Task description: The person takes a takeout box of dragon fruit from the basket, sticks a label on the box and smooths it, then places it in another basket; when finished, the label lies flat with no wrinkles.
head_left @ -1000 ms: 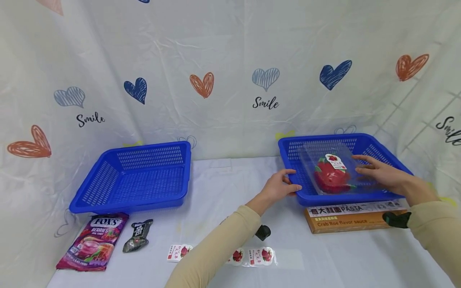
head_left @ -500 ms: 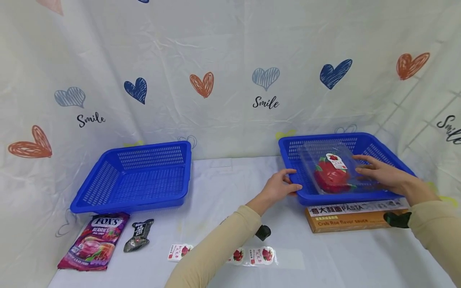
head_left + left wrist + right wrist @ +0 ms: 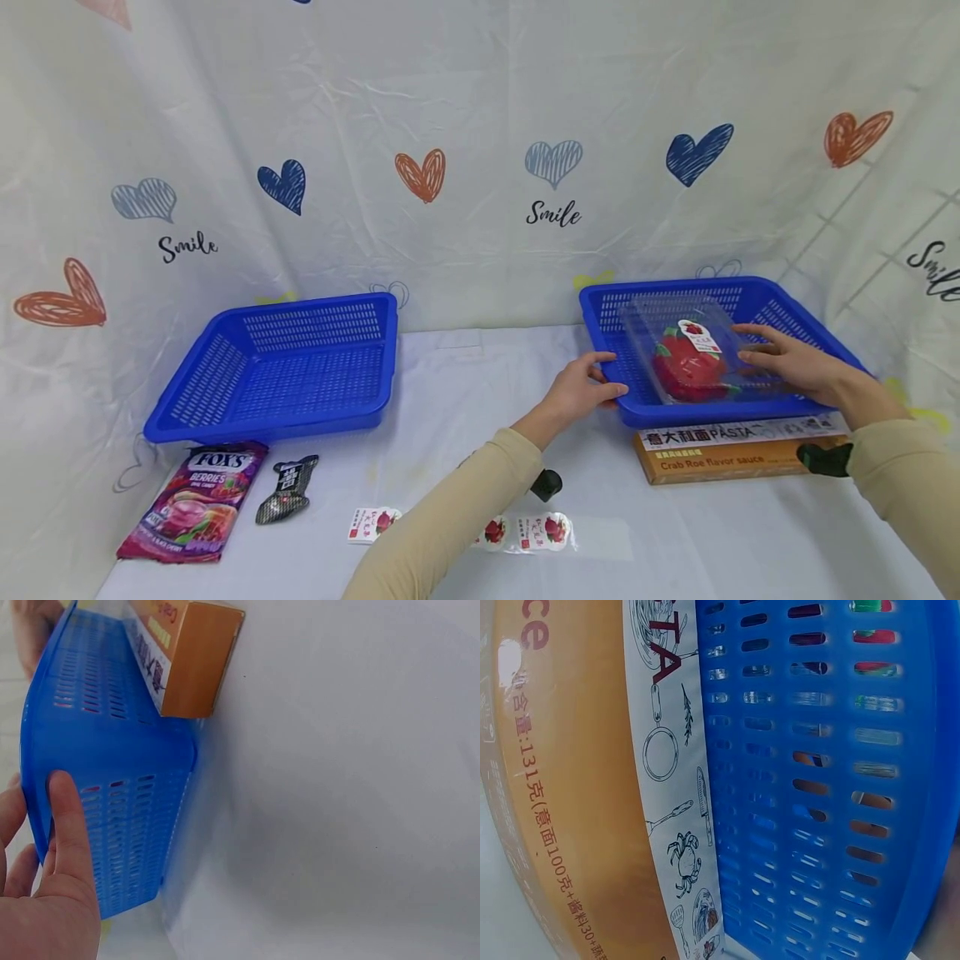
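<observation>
My left hand (image 3: 573, 390) grips the left rim of the right-hand blue basket (image 3: 112, 757), its thumb against the outer wall and its fingers over the edge. Inside this basket lies a clear plastic box (image 3: 645, 312) with a red toy dragon fruit (image 3: 686, 367) in it and a dragon fruit label (image 3: 699, 336) on the lid. My right hand (image 3: 798, 358) reaches in from the right and holds the box by its right side, fingertips over the lid. In the right wrist view, the basket wall hides most of the fingers.
A pasta box (image 3: 738, 458) lies against the basket's front. Further left stands a second blue basket (image 3: 273, 429), with a Fox's Berries candy bag (image 3: 197, 504) and a small black wrapped snack (image 3: 287, 490) before it. Dragon fruit stickers (image 3: 543, 532) lie along the front, partly behind the left sleeve.
</observation>
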Demonstrator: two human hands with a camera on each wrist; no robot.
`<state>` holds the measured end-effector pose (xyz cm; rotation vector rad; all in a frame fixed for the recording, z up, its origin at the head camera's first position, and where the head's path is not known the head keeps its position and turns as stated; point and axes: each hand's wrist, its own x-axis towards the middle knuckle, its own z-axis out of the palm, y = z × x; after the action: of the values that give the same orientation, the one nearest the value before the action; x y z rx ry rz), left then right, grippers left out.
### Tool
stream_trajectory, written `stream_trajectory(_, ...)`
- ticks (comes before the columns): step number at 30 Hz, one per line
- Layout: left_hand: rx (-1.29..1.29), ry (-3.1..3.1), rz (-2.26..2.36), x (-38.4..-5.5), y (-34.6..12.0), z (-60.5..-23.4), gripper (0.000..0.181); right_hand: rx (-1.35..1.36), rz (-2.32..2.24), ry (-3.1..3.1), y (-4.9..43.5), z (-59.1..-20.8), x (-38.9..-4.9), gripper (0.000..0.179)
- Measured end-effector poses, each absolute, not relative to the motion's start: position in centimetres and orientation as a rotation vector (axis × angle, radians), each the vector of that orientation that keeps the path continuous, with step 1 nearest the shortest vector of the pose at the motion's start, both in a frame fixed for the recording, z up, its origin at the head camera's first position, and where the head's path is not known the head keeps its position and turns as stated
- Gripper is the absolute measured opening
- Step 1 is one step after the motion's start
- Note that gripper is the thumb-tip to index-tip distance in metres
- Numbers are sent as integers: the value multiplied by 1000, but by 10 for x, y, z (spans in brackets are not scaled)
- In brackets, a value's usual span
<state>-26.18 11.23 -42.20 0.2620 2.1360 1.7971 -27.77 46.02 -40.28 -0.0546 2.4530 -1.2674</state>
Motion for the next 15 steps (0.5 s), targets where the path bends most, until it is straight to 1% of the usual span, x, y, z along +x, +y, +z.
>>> stream_trajectory(8, 267, 2151, 1785, -262, 112, -422, 51, -59, -1243, 2463, 461, -402, -278, 76)
stream_trajectory(15, 281, 2202, 1740, -263, 112, -423, 51, -96, -1108, 2589, 460, -399, -279, 74)
